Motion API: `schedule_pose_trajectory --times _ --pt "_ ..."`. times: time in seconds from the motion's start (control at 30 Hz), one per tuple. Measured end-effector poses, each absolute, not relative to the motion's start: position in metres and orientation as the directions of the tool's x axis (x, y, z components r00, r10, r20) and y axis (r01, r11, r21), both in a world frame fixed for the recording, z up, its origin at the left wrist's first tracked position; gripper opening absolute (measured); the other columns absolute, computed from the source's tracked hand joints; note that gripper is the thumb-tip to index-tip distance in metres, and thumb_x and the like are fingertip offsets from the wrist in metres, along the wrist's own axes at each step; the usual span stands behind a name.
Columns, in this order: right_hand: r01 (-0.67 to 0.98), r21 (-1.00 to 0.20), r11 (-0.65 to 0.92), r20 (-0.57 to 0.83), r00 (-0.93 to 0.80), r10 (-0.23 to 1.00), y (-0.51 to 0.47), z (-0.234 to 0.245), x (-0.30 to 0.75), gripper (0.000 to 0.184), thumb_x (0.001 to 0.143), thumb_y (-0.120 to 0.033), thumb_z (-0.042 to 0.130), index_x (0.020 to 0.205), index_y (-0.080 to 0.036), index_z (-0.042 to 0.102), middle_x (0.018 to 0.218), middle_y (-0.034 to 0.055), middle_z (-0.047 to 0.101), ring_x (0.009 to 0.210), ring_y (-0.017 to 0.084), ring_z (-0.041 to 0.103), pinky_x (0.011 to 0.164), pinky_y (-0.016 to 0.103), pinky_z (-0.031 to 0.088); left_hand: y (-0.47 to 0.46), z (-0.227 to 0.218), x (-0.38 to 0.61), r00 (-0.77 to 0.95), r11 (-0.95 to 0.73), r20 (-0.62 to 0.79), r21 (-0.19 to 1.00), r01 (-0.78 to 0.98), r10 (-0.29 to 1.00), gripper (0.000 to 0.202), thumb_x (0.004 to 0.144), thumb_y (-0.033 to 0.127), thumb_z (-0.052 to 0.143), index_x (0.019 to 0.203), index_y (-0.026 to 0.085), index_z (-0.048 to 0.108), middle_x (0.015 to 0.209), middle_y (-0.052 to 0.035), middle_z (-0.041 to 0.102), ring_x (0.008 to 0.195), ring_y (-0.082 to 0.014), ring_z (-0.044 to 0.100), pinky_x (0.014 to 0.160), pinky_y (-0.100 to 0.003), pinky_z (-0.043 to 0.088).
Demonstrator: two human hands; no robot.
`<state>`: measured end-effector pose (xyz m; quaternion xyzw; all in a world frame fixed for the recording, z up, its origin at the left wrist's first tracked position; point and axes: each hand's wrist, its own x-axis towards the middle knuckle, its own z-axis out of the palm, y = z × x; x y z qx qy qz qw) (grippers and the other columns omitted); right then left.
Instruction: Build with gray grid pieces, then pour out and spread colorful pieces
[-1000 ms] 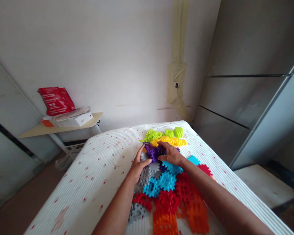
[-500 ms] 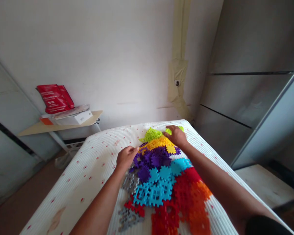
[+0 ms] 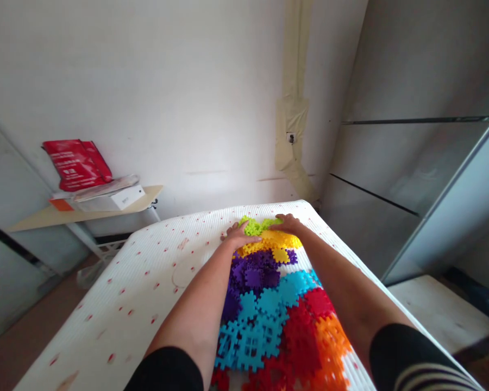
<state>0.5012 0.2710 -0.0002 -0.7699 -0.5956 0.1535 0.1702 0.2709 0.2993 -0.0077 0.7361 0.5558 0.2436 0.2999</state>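
Note:
A spread of interlocking plastic tiles lies on a white mattress [image 3: 155, 282] dotted with red marks. Lime green tiles [image 3: 257, 226] are farthest, then yellow tiles [image 3: 274, 243], purple tiles [image 3: 252, 272], blue tiles [image 3: 264, 315], red tiles [image 3: 305, 331] and orange tiles [image 3: 334, 347] nearest. My left hand [image 3: 238, 235] lies flat with fingers stretched on the left edge of the yellow and green tiles. My right hand [image 3: 288, 223] rests flat on the far right of the same tiles. Neither hand holds anything.
A tan shelf [image 3: 36, 219] at the left carries a red bag [image 3: 75, 163], a white box [image 3: 114, 200] and papers. A white wall is behind, grey cabinet panels [image 3: 411, 163] to the right. Brown floor lies left of the mattress.
Both hands reached farther forward: the left from the purple tiles to the yellow and green edge, the right slightly along the green tiles. The view leaned forward.

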Motion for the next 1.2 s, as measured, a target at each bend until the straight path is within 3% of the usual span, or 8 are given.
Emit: schedule_pose_trajectory --times 0.13,0.33,0.5,0.63,0.77,0.9,1.07,1.2 --pt "0.869 -0.458 -0.186 0.007 0.212 0.977 0.265 -0.008 0.489 0.082 0.058 -0.069 0.065 0.128 -0.032 0.046 0.131 0.0141 0.042 0.121 0.041 0.037 0.093 0.055 0.032 0.289 -0.009 0.269 0.253 -0.184 0.004 0.699 0.691 0.967 0.084 0.034 0.051 0.080 0.112 0.028 0.058 0.138 -0.0112 0.039 0.126 -0.0422 0.030 0.100 -0.049 0.022" --pt "0.855 -0.510 -0.094 0.060 0.144 0.988 0.246 -0.008 0.466 0.085 0.060 -0.066 0.065 0.131 -0.025 0.045 0.127 0.0162 0.042 0.118 0.039 0.040 0.095 0.050 0.033 0.272 -0.007 0.254 0.287 -0.228 0.060 0.767 0.600 0.956 0.066 0.039 0.042 0.079 0.100 0.022 0.063 0.116 -0.0086 0.057 0.112 -0.0331 0.048 0.092 -0.036 0.035" --pt "0.809 -0.587 -0.002 0.127 0.095 0.987 0.231 -0.003 0.445 0.078 0.059 -0.053 0.073 0.127 -0.023 0.049 0.126 0.0136 0.040 0.118 0.036 0.041 0.099 0.047 0.032 0.259 -0.005 0.239 0.246 -0.198 0.087 0.858 0.475 0.965 0.057 0.042 0.039 0.078 0.093 0.018 0.063 0.096 -0.0066 0.064 0.101 -0.0310 0.054 0.085 -0.035 0.041" --pt "0.727 -0.680 0.090 0.191 0.058 0.980 0.226 0.004 0.429 0.075 0.059 -0.039 0.075 0.126 -0.020 0.048 0.126 0.0120 0.039 0.114 0.028 0.046 0.098 0.039 0.037 0.247 -0.002 0.226 0.265 -0.145 0.060 0.938 0.315 0.962 0.048 0.049 0.041 0.075 0.089 0.017 0.062 0.080 -0.0031 0.065 0.080 -0.0249 0.061 0.071 -0.032 0.047" --pt "0.621 -0.766 0.164 0.235 0.034 0.971 0.223 0.010 0.413 0.071 0.060 -0.033 0.075 0.124 -0.021 0.048 0.122 0.0079 0.044 0.112 0.021 0.048 0.097 0.032 0.040 0.235 0.001 0.216 0.278 -0.085 0.048 0.989 0.123 0.959 0.055 0.057 0.046 0.069 0.102 0.016 0.057 0.080 -0.0027 0.066 0.072 -0.0205 0.063 0.067 -0.031 0.049" --pt "0.529 -0.831 0.170 0.241 0.069 0.968 0.216 0.014 0.401 0.064 0.065 -0.035 0.069 0.124 -0.021 0.047 0.122 0.0085 0.044 0.111 0.023 0.049 0.092 0.036 0.044 0.224 0.010 0.213 0.311 -0.052 0.054 0.999 -0.013 0.949 0.057 0.059 0.050 0.066 0.104 0.017 0.056 0.079 -0.0024 0.066 0.070 -0.0192 0.063 0.065 -0.030 0.049" --pt "0.196 -0.973 0.122 0.131 0.031 0.991 0.193 0.021 0.392 0.067 0.064 -0.037 0.066 0.126 -0.022 0.044 0.120 0.0089 0.047 0.101 0.025 0.054 0.072 0.035 0.052 0.205 0.025 0.208 0.356 -0.062 0.094 0.993 -0.102 0.930 0.055 0.060 0.048 0.067 0.104 0.017 0.054 0.083 -0.0026 0.066 0.073 -0.0187 0.062 0.067 -0.029 0.048" --pt "0.207 -0.952 0.227 0.225 -0.031 0.974 0.164 0.030 0.393 0.065 0.063 -0.034 0.068 0.123 -0.023 0.047 0.123 0.0067 0.047 0.113 0.025 0.046 0.091 0.039 0.043 0.179 0.033 0.202 0.387 -0.086 0.127 0.989 -0.121 0.913 0.048 0.059 0.042 0.069 0.098 0.017 0.055 0.085 -0.0029 0.065 0.077 -0.0193 0.061 0.068 -0.027 0.047"
